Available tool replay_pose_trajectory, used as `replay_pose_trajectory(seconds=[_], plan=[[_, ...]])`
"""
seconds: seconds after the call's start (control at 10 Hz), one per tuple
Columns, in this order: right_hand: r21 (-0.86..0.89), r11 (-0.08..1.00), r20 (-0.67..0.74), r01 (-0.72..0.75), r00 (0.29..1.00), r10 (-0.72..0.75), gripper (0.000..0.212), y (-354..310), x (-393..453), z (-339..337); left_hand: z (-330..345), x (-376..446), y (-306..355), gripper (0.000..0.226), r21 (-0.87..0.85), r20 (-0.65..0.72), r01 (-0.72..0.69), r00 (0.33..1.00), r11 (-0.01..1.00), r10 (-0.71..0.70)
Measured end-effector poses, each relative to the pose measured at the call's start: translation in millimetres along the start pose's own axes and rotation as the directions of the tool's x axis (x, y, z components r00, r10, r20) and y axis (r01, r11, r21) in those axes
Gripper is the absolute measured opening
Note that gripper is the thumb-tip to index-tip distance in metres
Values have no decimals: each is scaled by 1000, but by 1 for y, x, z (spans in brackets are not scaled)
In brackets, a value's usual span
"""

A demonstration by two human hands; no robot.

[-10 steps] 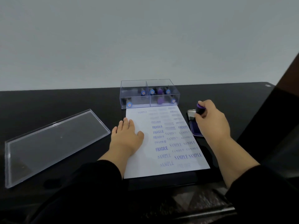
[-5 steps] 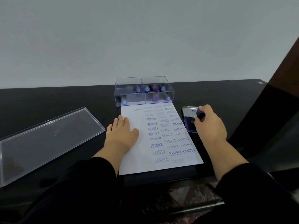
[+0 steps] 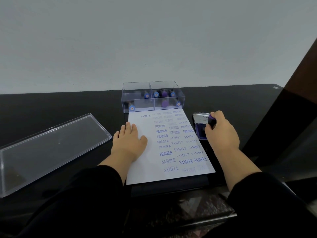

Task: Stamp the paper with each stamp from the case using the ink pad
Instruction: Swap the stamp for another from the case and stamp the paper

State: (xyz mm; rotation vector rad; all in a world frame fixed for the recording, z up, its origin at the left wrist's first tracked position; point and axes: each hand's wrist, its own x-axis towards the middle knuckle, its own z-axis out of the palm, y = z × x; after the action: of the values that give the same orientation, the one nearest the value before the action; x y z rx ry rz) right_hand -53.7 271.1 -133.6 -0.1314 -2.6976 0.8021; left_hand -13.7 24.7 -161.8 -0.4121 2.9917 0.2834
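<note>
Right hand: I grip the stamp, pressing it onto the ink pad.
Left hand: flat, fingers straight, pinning the paper.
Case: beyond the paper, more stamps inside.
Technique: I'd press level, lift straight, avoid smearing.

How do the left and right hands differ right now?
The left hand lies flat on the paper; the right hand is curled round a stamp. The left is empty; the right holds the stamp on the ink pad. Both wear dark sleeves.
</note>
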Motion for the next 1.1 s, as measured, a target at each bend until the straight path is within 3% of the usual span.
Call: replay_pose_trajectory(seconds=[0.4,0.8,1.1], plan=[[14,999,-24,32,999,-32,27,-3,2,-4,-1,0,1,64,-18,4,9,1000,1000,-9],[155,958,60,243,965,-254,23,-51,4,-3,0,-1,1,61,-70,-4,13,1000,997,-13],[178,889,142,423,883,-448,29,-112,23,34,3,-2,0,61,-99,-46,-1,999,995,-4]])
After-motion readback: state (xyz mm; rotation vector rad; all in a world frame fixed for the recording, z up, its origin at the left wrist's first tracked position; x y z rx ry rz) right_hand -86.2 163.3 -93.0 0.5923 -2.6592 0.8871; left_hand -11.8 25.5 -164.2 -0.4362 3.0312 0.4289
